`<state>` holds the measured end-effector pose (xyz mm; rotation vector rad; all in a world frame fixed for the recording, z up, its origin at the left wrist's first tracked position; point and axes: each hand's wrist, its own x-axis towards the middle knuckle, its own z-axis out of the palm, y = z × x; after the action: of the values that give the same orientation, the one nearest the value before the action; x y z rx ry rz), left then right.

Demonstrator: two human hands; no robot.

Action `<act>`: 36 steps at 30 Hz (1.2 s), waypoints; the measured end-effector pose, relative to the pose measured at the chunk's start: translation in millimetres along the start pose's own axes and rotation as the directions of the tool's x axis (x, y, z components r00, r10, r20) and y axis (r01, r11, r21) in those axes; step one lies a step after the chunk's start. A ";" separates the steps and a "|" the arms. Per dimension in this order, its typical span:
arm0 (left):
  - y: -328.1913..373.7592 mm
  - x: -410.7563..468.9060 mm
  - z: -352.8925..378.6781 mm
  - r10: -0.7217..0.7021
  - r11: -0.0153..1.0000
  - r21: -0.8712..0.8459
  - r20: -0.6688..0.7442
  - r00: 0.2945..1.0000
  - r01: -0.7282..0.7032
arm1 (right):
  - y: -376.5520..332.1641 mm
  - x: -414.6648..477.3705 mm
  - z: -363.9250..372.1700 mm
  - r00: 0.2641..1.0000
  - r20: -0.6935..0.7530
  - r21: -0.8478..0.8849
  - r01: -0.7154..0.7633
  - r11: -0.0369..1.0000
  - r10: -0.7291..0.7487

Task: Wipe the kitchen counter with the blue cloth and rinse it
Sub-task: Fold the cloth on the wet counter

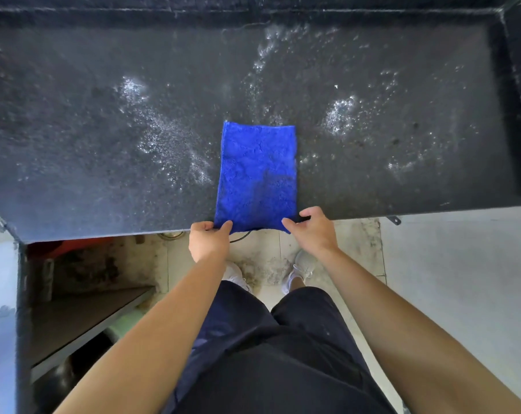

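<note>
At counter [104, 115] edge, left hand [209, 239], right hand [311, 230] pinching blue cloth [256, 174] corners

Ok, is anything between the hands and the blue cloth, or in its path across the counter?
Nothing visible. The left hand and right hand pinch the blue cloth at its near corners, and the counter beyond holds only wet, whitish patches.

Blue cloth [256, 174] spread flat as upright rectangle, darker patch lower right, on dark wet-speckled counter [104, 115], near edge at front lip.
</note>
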<state>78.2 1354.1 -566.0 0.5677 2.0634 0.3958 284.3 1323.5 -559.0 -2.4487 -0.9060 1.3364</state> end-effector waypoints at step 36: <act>129.4 12.8 0.8 0.300 0.897 -0.346 0.024 0.954 -0.274 | -102.9 41.6 -63.5 0.971 -0.105 0.497 0.238 0.834 -0.214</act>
<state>103.9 1469.9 -512.7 0.6655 1.7841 0.8723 310.0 1436.6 -505.2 -1.8954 -0.6925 1.2356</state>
